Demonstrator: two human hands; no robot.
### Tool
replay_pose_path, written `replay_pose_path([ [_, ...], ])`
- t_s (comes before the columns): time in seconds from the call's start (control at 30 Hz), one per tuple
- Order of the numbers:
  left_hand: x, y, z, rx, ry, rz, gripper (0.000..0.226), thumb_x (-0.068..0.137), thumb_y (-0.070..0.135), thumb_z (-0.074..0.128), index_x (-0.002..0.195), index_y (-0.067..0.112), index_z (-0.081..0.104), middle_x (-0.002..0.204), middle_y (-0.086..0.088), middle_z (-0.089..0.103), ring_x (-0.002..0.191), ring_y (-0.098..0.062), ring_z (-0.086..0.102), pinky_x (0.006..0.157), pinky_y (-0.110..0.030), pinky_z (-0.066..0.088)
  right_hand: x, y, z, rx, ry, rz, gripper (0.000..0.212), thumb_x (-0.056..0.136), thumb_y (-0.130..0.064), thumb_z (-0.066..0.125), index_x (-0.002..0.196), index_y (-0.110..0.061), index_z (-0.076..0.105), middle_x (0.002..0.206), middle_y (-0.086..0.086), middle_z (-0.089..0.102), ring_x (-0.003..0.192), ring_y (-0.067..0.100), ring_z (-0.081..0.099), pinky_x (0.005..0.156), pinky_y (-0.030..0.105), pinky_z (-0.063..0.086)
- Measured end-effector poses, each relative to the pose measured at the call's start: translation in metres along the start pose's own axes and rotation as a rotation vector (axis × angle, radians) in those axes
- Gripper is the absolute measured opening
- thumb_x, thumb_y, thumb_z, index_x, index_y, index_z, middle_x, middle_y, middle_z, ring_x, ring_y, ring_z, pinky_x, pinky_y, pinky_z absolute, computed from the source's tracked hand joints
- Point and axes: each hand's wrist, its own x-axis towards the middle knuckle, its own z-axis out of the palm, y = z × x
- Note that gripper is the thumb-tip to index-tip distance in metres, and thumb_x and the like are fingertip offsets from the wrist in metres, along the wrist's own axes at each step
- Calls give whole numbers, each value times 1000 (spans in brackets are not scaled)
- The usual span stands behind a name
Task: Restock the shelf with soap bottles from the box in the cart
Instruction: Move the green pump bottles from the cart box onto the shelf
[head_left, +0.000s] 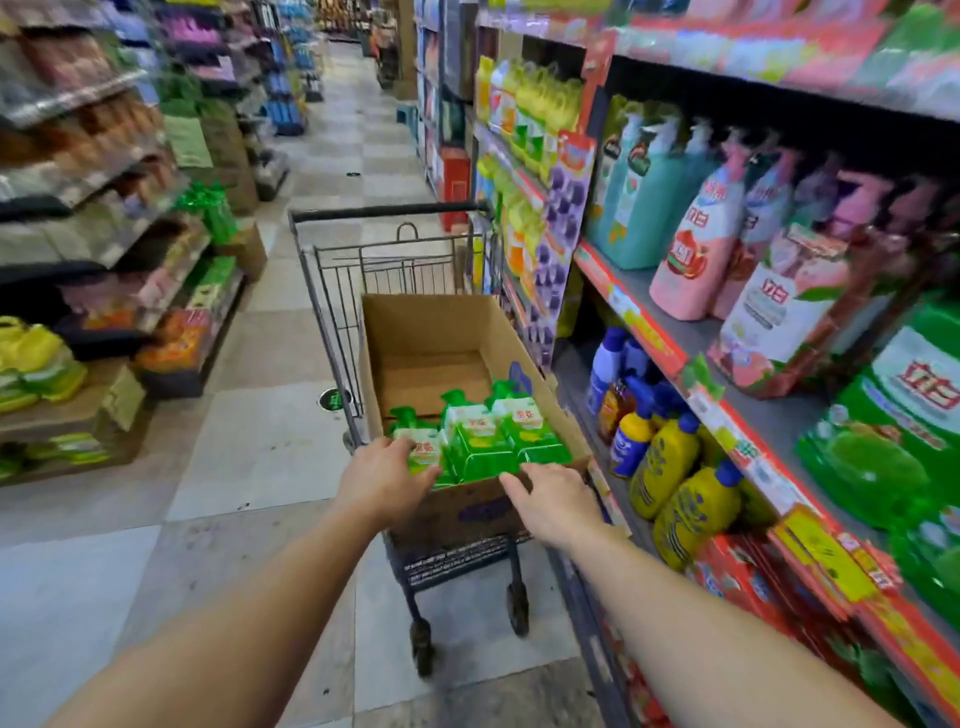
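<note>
Head view: green soap bottles (480, 436) with white labels sit packed at the near end of the box (415, 332) in the cart (332, 270), centre frame — their red label print is too blurred to read. Left hand (382, 480) lies spread on the leftmost bottle, fingers loose, not closed. Right hand (550, 501) rests open on the box's near rim, just beside the bottles. Pink shelf (670, 358) packs at right show "立白".

Green soap bottles (480, 441), upright, box's (415, 327) near end
</note>
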Motion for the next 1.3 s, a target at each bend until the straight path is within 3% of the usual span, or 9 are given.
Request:
replay_pose_path([
  [0.27,115,-3,42,-92,-168,-40,67,88,61,50,139,17,48,140,-11,50,129,-29,44,105,-38,36,84,2,16,24,-92,99,64,95,-60,31,143,-19,42,143,10,46,131,31,38,105,41,36],
  [0.53,243,-20,86,-180,-431,-105,76,80,58,65,135,11,43,131,-15,55,118,-33,54,94,-39,47,163,-25,59,-25,-220,329,66,92,-64,33,143,-21,39,141,8,49,129,27,44,104,42,35],
  [0.67,278,-24,107,-317,-586,-188,82,73,56,74,132,8,45,131,-14,57,115,-31,56,93,-35,48,182,-37,83,5,-247,466,79,85,-68,45,146,-19,31,144,8,40,127,28,47,103,43,33],
  [0.77,284,-26,120,-331,-682,-194,87,68,62,75,134,12,48,129,-11,59,114,-30,58,97,-40,49,190,-44,89,-16,-241,556,102,69,-77,58,147,-18,27,139,11,40,123,28,49,98,41,36],
  [0.87,289,-29,127,-388,-720,-186,74,65,58,80,123,19,57,119,-4,65,102,-24,63,91,-36,52,199,-53,93,59,-293,630,117,54,-78,69,144,-15,29,136,14,38,123,30,47,99,38,39],
  [0.97,294,-30,127,-427,-762,-198,62,65,53,82,114,24,57,111,2,65,81,-11,59,70,-24,48,202,-58,96,181,-306,688,113,50,-73,76,136,-13,36,134,13,38,123,32,45,103,35,39],
  [1.1,296,-30,126,-454,-786,-198,60,67,51,81,113,23,57,105,3,65,73,-4,55,56,-21,40,210,-54,93,259,-386,676,124,54,-67,79,147,-11,19,142,14,41,131,30,41,109,38,34],
  [1.2,296,-27,126,-446,-763,-185,67,67,49,82,120,16,56,105,1,62,86,-16,57,68,-27,44,212,-52,93,312,-391,677,122,53,-64,81,146,-13,20,139,9,48,129,30,44,108,39,36],
  [1.3,296,-29,128,-571,-777,-230,60,70,37,84,118,13,58,111,-2,66,96,-20,61,81,-34,49,208,-59,99,288,-330,698,117,53,-63,82,142,-16,22,135,8,49,125,33,43,103,39,38],
])
